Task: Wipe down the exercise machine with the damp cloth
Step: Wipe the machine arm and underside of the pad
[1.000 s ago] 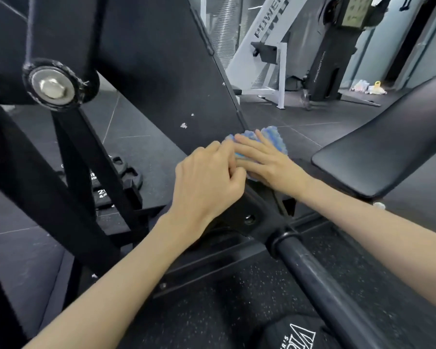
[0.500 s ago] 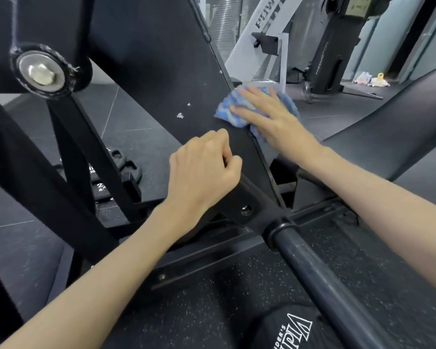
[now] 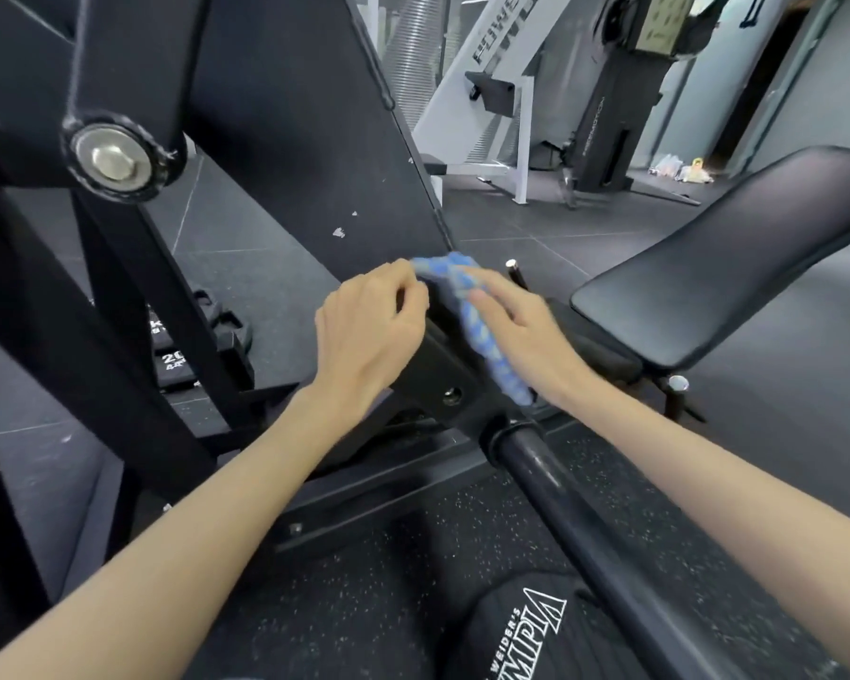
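Note:
The exercise machine is a black steel frame with a broad slanted plate (image 3: 290, 139) running down to a bracket and a thick round bar (image 3: 575, 507). A blue-and-white cloth (image 3: 467, 306) lies bunched along the plate's lower right edge and over the bracket. My right hand (image 3: 526, 336) presses on the cloth from the right, fingers stretched along it. My left hand (image 3: 369, 331) sits on the plate just left of the cloth, fingers curled, its fingertips pinching the cloth's top corner.
A black padded bench (image 3: 717, 267) stands to the right. Weight plates (image 3: 182, 346) lie on the floor at the left behind the frame's leg. A large pivot bolt (image 3: 114, 159) sits at upper left. A white machine (image 3: 491, 90) stands farther back.
My right hand has slid the cloth down the plate's edge from higher up to the bracket. The cloth has gone from spread flat to bunched, and my left fingertips now touch its top corner.

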{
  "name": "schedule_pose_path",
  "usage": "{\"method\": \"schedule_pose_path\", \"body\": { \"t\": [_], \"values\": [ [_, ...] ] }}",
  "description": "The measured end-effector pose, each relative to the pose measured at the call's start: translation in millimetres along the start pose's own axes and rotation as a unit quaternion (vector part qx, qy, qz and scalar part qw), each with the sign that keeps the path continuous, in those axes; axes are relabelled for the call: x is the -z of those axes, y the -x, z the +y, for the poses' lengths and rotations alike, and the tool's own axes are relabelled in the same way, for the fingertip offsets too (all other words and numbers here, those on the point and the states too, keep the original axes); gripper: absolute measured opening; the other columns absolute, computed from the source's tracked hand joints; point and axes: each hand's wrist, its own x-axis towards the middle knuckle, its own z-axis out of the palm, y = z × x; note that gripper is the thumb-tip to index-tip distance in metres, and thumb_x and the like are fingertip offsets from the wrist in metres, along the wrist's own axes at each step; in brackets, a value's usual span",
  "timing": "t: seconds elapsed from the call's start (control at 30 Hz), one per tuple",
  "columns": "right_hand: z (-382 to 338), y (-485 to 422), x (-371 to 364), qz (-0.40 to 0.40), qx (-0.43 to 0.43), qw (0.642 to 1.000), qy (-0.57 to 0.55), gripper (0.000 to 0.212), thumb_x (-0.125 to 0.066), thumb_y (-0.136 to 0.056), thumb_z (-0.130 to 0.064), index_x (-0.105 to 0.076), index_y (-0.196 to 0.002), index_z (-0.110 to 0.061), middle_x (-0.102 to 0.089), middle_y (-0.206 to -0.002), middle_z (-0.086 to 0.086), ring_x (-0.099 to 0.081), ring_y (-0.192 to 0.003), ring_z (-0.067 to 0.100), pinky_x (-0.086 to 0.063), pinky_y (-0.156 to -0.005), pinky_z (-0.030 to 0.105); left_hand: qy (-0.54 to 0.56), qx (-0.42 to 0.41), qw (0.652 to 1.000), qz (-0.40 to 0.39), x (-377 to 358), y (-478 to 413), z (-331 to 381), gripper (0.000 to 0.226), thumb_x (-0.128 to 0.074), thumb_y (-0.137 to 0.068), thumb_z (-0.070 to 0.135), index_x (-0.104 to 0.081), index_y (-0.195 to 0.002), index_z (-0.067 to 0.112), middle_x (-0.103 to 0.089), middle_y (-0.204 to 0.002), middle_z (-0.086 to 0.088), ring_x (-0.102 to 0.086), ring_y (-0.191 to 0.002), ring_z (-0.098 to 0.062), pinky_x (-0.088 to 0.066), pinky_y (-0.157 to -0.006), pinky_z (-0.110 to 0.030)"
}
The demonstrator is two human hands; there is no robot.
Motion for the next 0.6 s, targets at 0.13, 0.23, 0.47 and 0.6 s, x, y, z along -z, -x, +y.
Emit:
{"method": "schedule_pose_path", "body": {
  "t": [0.13, 0.23, 0.47, 0.6],
  "values": [
    [-31, 14, -33, -0.011, -0.086, 0.993, -0.085, 0.033, -0.037, -0.103, -0.028, -0.062, -0.114, -0.010, -0.061, -0.079, 0.022, -0.059, -0.065, 0.026, -0.045, -0.055, 0.025, 0.081, 0.085, 0.993, -0.005, 9, 3, 3, 0.015, -0.030, -0.099, 0.025, -0.038, -0.092, 0.014, -0.052, -0.067, 0.002, -0.047, -0.064, -0.019, -0.024, -0.064, -0.033],
    [-16, 35, -17, -0.031, -0.177, 0.983, -0.021, 0.034, -0.031, -0.103, -0.025, -0.061, -0.119, -0.024, -0.066, -0.099, 0.014, -0.059, -0.091, 0.022, -0.042, -0.070, 0.019, 0.106, 0.093, 0.990, -0.029, 17, 4, 8, 0.015, -0.027, -0.101, 0.025, -0.033, -0.094, 0.014, -0.050, -0.068, 0.001, -0.045, -0.062, -0.012, -0.022, -0.062, -0.031],
    [-50, 4, -34, 0.034, -0.122, 0.991, 0.042, 0.034, -0.031, -0.102, -0.018, -0.060, -0.087, -0.008, -0.057, -0.093, 0.008, -0.050, -0.082, 0.020, -0.036, -0.073, 0.027, 0.275, 0.123, 0.953, -0.028, 5, 8, 2, 0.018, -0.031, -0.098, 0.030, -0.035, -0.081, 0.028, -0.041, -0.090, 0.010, -0.043, -0.091, -0.019, -0.040, -0.089, -0.041],
    [-56, 15, -58, 0.134, -0.050, 0.985, 0.099, 0.030, -0.032, -0.101, -0.019, -0.047, -0.076, -0.021, -0.049, -0.083, -0.006, -0.048, -0.073, 0.011, -0.034, -0.068, 0.026, 0.338, 0.173, 0.922, -0.074, 19, 0, -6, 0.040, -0.021, -0.088, 0.060, -0.043, -0.090, 0.026, -0.050, -0.105, 0.002, -0.045, -0.101, -0.017, -0.041, -0.088, -0.032]
  ]
}}
